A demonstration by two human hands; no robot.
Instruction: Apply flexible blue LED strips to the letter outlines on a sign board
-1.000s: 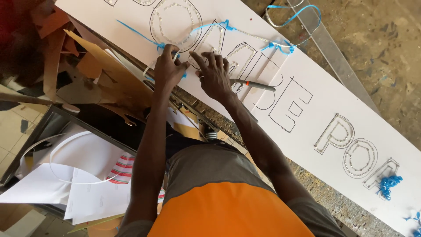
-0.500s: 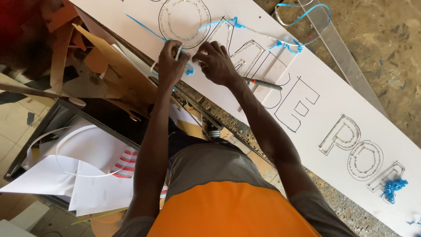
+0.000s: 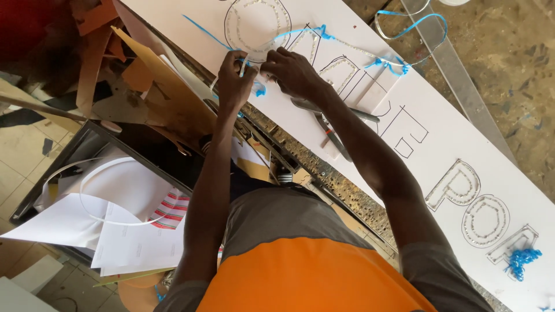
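A long white sign board [image 3: 451,144] with outlined letters lies slanted across a rough workbench. Over its near edge, my left hand [image 3: 234,75] pinches a thin white strip [image 3: 243,65] that stands up between its fingers. My right hand [image 3: 292,70] meets it there, fingers closed on the same strip. A blue plastic ribbon [image 3: 300,32] runs across the board past both hands. A scrap of the blue ribbon [image 3: 259,89] lies just under them. Pliers [image 3: 338,141] and a dark tool [image 3: 361,114] lie on the board beside my right forearm.
Brown cardboard scraps [image 3: 156,86] pile at the left of the bench. Below them sits a dark box [image 3: 87,144] with white sheets [image 3: 121,231] and curved white strips. A clear plastic bar [image 3: 457,75] lies beyond the board. A blue ribbon tangle [image 3: 520,260] rests at its right end.
Both hands have moved slightly up the board and drawn closer together. The left hand now holds the white strip upright, with the right hand's fingers on it.
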